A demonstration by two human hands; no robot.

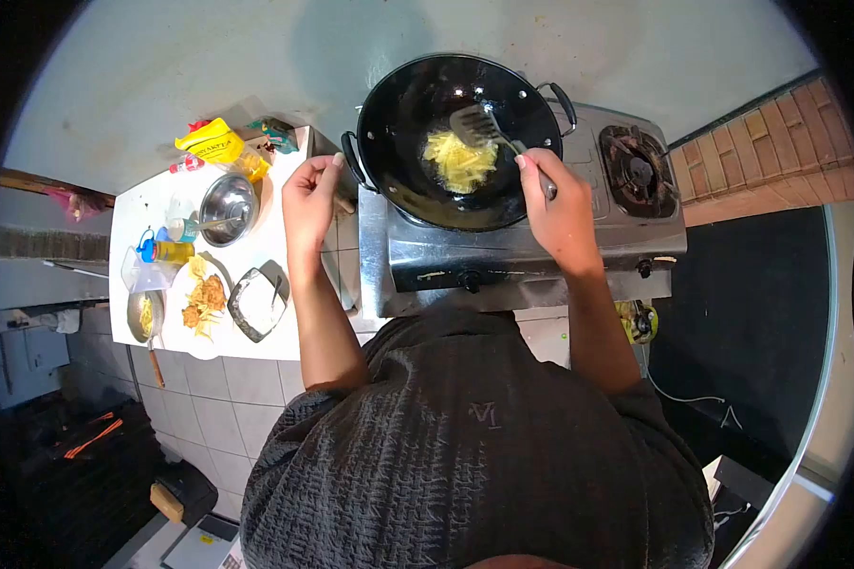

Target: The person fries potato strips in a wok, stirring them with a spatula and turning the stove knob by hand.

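A black wok [399,95] with two side handles sits on the left burner of a steel gas stove [531,248]. Pale yellow strips that look like potato fries [460,166] lie in a heap at its bottom. My right hand [560,211] is wrapped around the handle of a slotted spatula [473,125], whose blade rests over the upper edge of the fries. Just outside the wok's left handle [350,159], my left hand [311,194] hovers with curled fingers and thumb raised. No object shows in it, and it appears apart from the handle.
On the white table [266,343] to the left are a metal bowl [213,204], a plate of fried food [204,353], a black-and-white square dish [242,318], a strainer [157,332], and a yellow packet [211,142]. The second burner [640,173] is at the right.
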